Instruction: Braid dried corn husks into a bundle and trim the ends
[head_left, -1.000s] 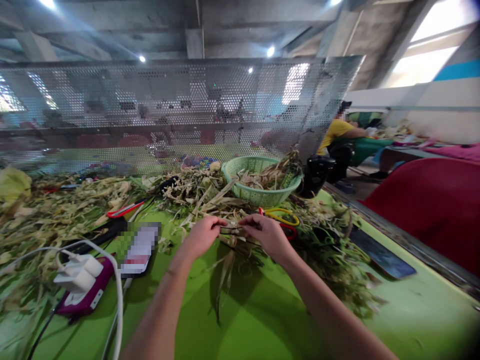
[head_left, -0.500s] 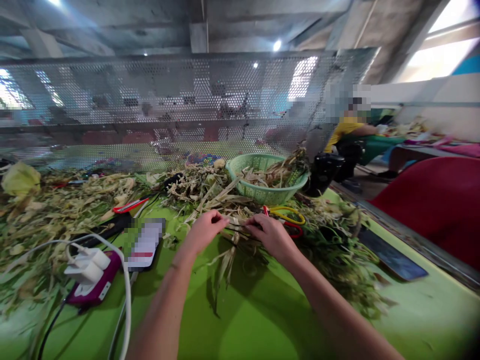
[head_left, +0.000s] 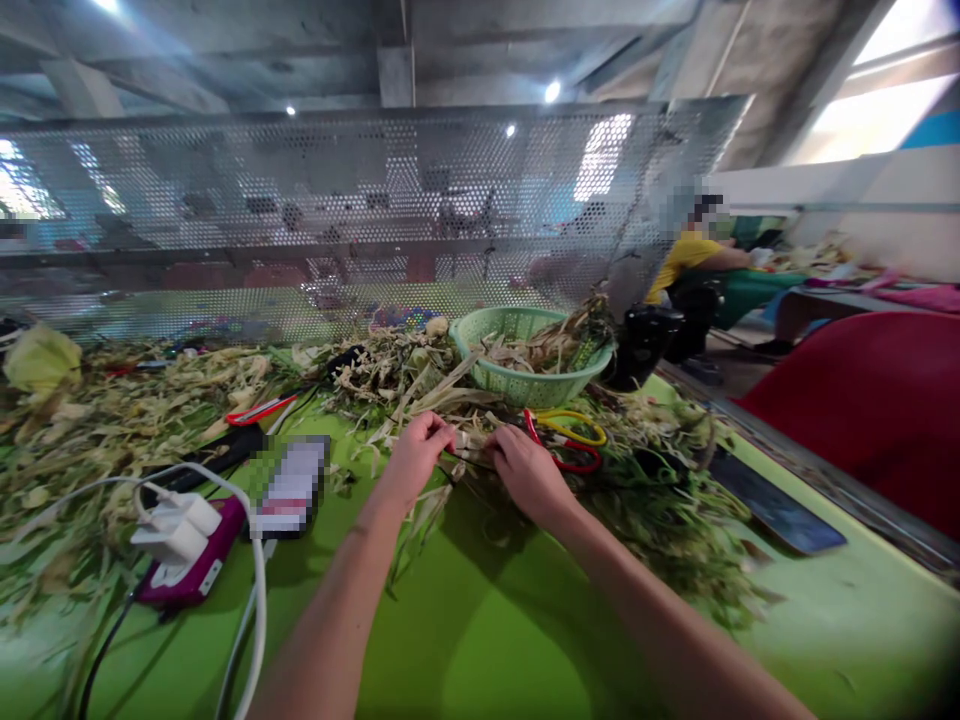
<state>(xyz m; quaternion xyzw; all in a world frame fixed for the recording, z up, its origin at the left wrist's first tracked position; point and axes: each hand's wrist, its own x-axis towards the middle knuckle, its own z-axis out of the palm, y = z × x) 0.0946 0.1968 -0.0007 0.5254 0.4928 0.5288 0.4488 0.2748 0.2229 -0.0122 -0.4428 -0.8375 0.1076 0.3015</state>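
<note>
My left hand (head_left: 415, 460) is closed in a pinch on one end of a pale dried leaf strip (head_left: 469, 441). Across from it, my right hand (head_left: 527, 474) has its fingers closed at the strip's other end. A thin dark strand runs between the two hands just under the strip. Loose dried leaves hang below my left hand over the green table (head_left: 450, 640). Close beyond my right hand lie scissors with red and yellow handles (head_left: 577, 430). Behind the hands stands a light green plastic basket (head_left: 525, 385) with dried leaves in it.
Heaps of dried plant matter (head_left: 135, 420) cover the left; greener stalks (head_left: 675, 530) lie at right. A red cutter knife (head_left: 261, 411), phone (head_left: 289, 490), purple power strip (head_left: 191, 580) with white cables, and dark phone (head_left: 780, 505) surround the hands. A perforated metal screen (head_left: 337, 220) stands behind.
My hands have shifted slightly, with a little more of the pale strip showing between them. The leaves hanging below have swung left. The view has turned slightly.
</note>
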